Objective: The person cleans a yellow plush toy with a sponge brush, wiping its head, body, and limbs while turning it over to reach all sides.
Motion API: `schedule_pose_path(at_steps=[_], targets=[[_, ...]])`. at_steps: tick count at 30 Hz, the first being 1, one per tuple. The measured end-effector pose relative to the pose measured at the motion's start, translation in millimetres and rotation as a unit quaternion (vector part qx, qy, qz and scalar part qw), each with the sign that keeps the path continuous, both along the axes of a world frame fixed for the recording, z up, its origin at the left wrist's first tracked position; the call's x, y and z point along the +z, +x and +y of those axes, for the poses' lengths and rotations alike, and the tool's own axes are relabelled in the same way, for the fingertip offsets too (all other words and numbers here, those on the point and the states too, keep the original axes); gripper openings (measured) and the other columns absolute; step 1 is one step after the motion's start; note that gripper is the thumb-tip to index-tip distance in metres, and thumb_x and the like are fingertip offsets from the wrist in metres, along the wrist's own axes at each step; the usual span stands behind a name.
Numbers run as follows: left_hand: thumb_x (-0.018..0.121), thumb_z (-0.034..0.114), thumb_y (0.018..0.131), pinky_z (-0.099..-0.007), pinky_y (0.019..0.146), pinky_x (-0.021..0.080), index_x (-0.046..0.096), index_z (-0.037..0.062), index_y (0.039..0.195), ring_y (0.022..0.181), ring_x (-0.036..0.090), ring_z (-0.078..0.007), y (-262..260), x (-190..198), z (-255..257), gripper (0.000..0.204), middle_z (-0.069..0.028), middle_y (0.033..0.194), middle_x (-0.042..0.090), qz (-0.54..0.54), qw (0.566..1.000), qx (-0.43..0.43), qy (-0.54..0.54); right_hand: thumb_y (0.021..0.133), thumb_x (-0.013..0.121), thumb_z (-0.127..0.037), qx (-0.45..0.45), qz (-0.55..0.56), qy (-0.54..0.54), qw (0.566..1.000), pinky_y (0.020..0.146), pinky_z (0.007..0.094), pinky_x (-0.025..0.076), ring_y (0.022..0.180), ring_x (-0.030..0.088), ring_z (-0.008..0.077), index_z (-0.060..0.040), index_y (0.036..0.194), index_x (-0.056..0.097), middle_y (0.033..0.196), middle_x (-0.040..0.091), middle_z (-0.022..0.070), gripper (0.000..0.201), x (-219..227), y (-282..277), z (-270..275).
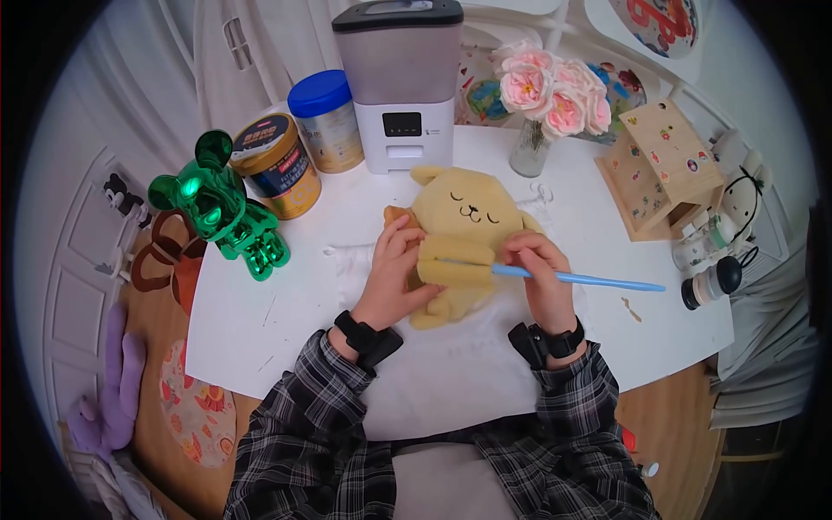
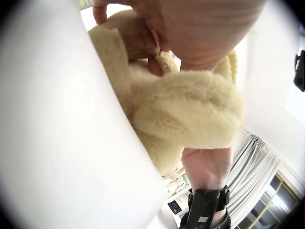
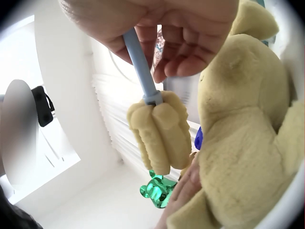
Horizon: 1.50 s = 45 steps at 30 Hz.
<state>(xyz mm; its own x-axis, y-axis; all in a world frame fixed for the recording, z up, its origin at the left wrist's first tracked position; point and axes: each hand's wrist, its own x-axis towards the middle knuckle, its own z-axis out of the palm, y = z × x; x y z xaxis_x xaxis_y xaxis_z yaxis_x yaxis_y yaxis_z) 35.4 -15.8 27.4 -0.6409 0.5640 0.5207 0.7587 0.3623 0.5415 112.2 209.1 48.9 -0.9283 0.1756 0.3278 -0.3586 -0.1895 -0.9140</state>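
A pale yellow plush dog (image 1: 472,204) with stitched closed eyes lies on a white cloth, its head toward the far side. My left hand (image 1: 394,273) holds its left side, fingers curled over the edge beside a small orange-brown piece (image 1: 399,214). My right hand (image 1: 542,273) grips the light blue handle (image 1: 615,282) of a sponge bottle brush. The brush's ridged yellow sponge head (image 3: 162,133) points left, above the plush dog's body and close to my left fingertips. In the left wrist view a plush limb (image 2: 190,109) hides part of my right hand.
Left on the white table (image 1: 234,334) stand a shiny green bear figure (image 1: 221,204) and two cans (image 1: 282,173). A pet feeder (image 1: 407,134) is at the back, beside a vase of pink roses (image 1: 550,100). A wooden house (image 1: 663,165) and small jars (image 1: 711,282) stand right.
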Motion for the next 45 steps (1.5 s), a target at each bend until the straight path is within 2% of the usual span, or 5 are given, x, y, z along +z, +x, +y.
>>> schedule_pose_path(at_steps=[10,21,30,37,45], targets=[[0.077,0.022,0.07,-0.0472,0.105,0.03,0.056,0.0005,0.085,0.13,0.03,-0.0393,-1.6,-1.4,-0.4,0.034,-0.0105,0.119,0.05,0.004,1.0,-0.008,-0.004,0.073,0.048,0.005,-0.1,0.082,-0.165,0.978,0.07,0.0258,0.038,0.072,0.047,0.0149,0.0004,0.083,0.055,0.081,0.051,0.0079,0.013,-2.4,-3.7,31.7],[0.077,0.018,0.07,-0.0473,0.108,0.023,0.059,0.0036,0.093,0.133,0.024,-0.0368,-1.4,-1.6,-1.1,0.032,-0.0086,0.123,0.046,-0.027,0.999,-0.02,-0.001,0.078,0.048,0.0,-0.09,0.021,0.081,0.992,0.071,0.0246,0.039,0.076,0.05,0.0134,0.0018,0.087,0.06,0.09,0.057,0.0074,0.015,-7.3,-4.9,18.3],[0.077,0.016,0.067,-0.0467,0.107,0.027,0.057,0.0021,0.089,0.132,0.027,-0.0375,-3.3,-3.3,-2.3,0.033,-0.009,0.122,0.047,-0.012,1.0,-0.019,-0.007,0.076,0.048,0.002,-0.026,0.051,-0.112,0.992,0.072,0.0246,0.04,0.076,0.05,0.0137,0.0017,0.088,0.059,0.089,0.056,0.0078,0.016,-3.5,1.4,10.9],[0.078,0.017,0.066,-0.0469,0.106,0.029,0.057,0.0009,0.088,0.132,0.028,-0.0378,-0.3,1.3,-0.7,0.034,-0.0092,0.122,0.048,-0.009,1.0,-0.011,-0.007,0.077,0.049,0.001,-0.06,-0.022,0.079,0.995,0.073,0.0243,0.04,0.079,0.051,0.0129,0.0011,0.091,0.061,0.091,0.057,0.0062,0.019,-5.8,-4.1,9.7],[0.078,0.02,0.069,-0.047,0.106,0.028,0.057,0.0014,0.088,0.131,0.028,-0.038,-1.7,-1.7,-1.9,0.034,-0.0093,0.121,0.048,0.001,1.0,-0.011,-0.008,0.07,0.045,0.004,-0.077,0.073,-0.088,0.99,0.072,0.0248,0.038,0.075,0.048,0.0144,0.0027,0.081,0.056,0.089,0.055,0.0106,0.016,-9.0,-2.8,24.0]])
